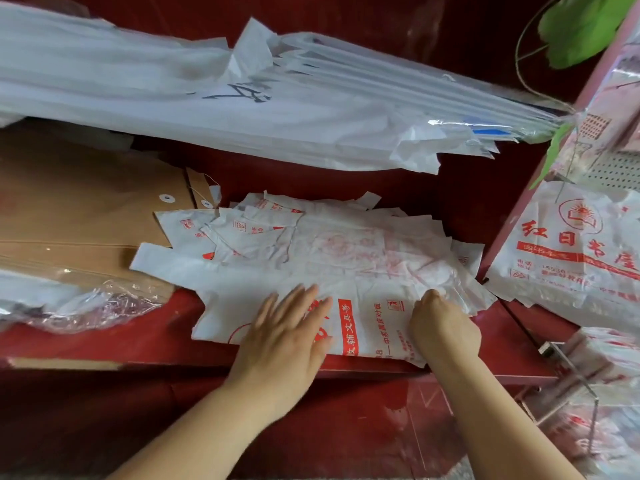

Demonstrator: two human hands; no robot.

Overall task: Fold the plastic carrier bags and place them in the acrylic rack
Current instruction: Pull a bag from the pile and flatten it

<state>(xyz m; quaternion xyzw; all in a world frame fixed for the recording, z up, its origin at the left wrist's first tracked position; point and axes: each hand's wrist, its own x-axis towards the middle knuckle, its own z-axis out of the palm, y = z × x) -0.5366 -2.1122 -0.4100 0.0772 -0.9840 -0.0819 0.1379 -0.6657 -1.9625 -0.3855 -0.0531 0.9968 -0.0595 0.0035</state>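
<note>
White plastic printed in red, the top carrier bag (pixel 374 320) lies flat at the near edge of the red shelf (pixel 138 327). Your left hand (pixel 284 334) presses it with fingers straight and slightly apart, apparently to pin it. Your right hand (pixel 443 327) curls its fingers tight on the crumpled right edge, likely to start a fold. The acrylic rack (pixel 557 353), low at your right, holds folded bags within reach; beyond lie the unfolded pile (pixel 346 244) and brown envelopes (pixel 86 209).
</note>
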